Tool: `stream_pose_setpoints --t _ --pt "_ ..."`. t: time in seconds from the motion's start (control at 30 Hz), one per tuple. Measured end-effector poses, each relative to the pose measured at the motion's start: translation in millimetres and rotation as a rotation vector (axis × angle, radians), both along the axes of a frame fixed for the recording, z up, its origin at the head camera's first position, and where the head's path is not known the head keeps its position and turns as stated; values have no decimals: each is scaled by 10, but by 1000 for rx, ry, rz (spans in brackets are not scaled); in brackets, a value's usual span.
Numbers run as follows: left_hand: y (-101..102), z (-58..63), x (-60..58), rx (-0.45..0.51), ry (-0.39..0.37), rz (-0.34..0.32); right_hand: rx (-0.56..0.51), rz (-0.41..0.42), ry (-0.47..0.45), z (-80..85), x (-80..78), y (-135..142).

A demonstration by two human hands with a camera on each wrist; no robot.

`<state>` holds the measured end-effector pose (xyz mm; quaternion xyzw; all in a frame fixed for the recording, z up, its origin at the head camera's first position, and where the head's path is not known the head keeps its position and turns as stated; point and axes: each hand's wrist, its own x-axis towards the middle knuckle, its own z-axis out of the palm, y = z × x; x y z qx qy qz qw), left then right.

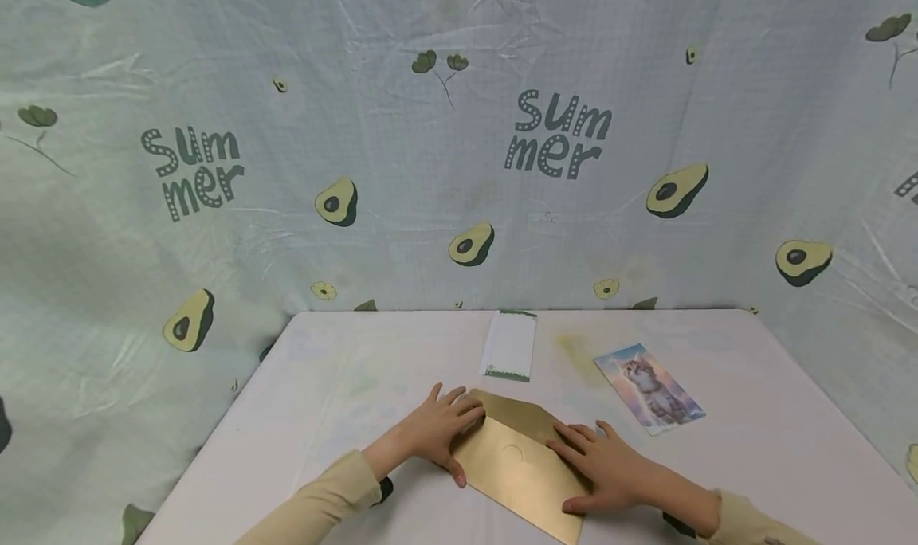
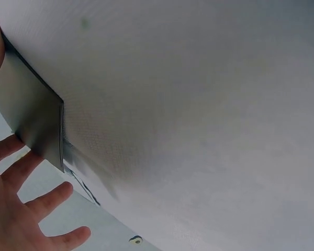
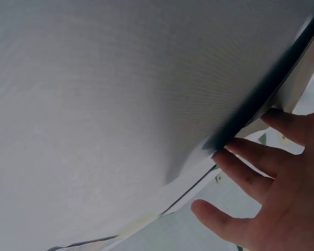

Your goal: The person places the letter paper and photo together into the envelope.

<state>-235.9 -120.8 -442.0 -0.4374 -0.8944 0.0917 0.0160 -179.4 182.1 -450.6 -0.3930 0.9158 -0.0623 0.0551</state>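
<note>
A gold envelope (image 1: 519,469) lies at an angle near the front of the table, its flap (image 1: 512,411) raised on the far side. My left hand (image 1: 442,432) holds its left end, thumb at the near corner and fingers at the far one. In the left wrist view two fingers of the left hand (image 2: 15,204) touch the envelope's edge (image 2: 34,99), while the others spread past it. At the opposite end my right hand (image 1: 610,469) holds the envelope between thumb and fingers. The right wrist view shows the right hand's fingertips (image 3: 225,149) along the edge, over a dark shadow.
Beyond the envelope lies a white paper slip (image 1: 511,346) with green-patterned ends. A kitten picture card (image 1: 649,387) rests to the right on the white-covered table (image 1: 358,386). An avocado-print cloth (image 1: 402,147) hangs behind and at the sides.
</note>
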Motion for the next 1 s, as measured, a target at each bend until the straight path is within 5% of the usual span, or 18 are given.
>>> stream_pose_setpoints --t 0.27,0.63,1.0 --pt "16 27 23 -16 -3 15 -31 32 70 -39 -35 75" --pt "25 11 32 -38 12 50 -123 95 289 -76 -109 115" --pt "25 13 20 -15 -22 56 -100 93 320 -62 -83 125"
